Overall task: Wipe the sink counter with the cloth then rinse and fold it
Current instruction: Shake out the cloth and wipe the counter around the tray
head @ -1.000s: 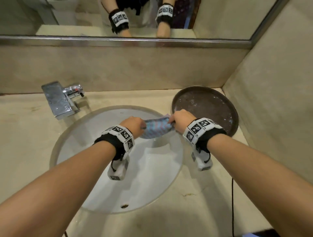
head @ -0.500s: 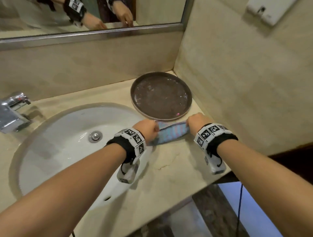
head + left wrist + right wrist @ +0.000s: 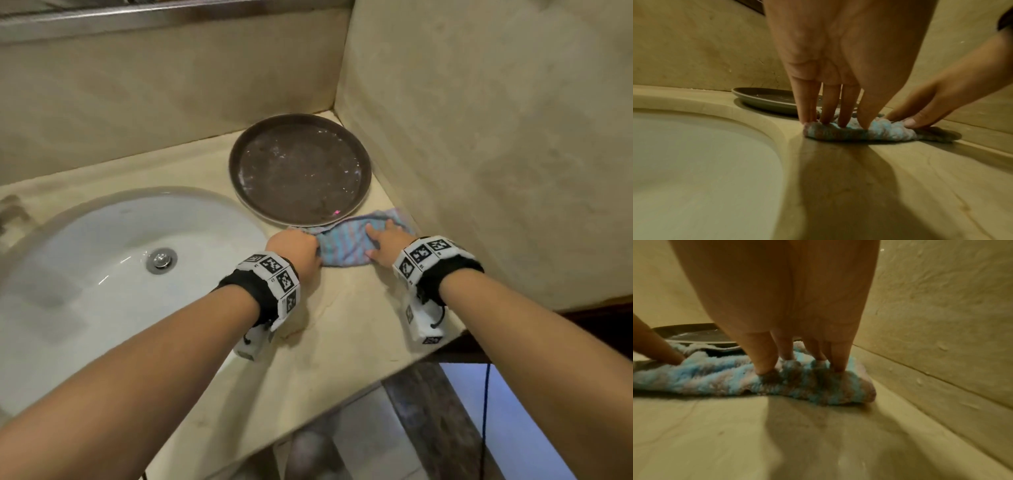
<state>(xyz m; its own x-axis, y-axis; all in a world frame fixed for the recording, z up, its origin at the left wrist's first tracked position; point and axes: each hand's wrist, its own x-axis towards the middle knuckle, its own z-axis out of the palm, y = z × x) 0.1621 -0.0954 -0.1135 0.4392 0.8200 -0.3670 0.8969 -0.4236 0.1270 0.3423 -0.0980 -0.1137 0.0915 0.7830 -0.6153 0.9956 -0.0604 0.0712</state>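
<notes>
**Cloth down on the counter by the wall**

Half a second ago the cloth [image 3: 346, 245] was held stretched between two fists above the counter [image 3: 342, 342]; now it lies bunched on the stone, just right of centre in the head view, and the right hand [image 3: 388, 245] has gone from a fist to flat.

The cloth's far edge touches the rim of the brown tray [image 3: 236, 185], and its right end lies just beside the side wall [image 3: 496, 154].

The right hand's fingers are spread and straight, pressing down on the cloth's right half.

The left hand [image 3: 296, 251] is at the cloth's left end. In its wrist view the fingertips [image 3: 844, 120] stand nearly straight down into the pile; whether the thumb pinches the fabric is hard to tell.

The sink [image 3: 85, 308] fills the left of the frame, its drain [image 3: 161, 260] in view.
</notes>
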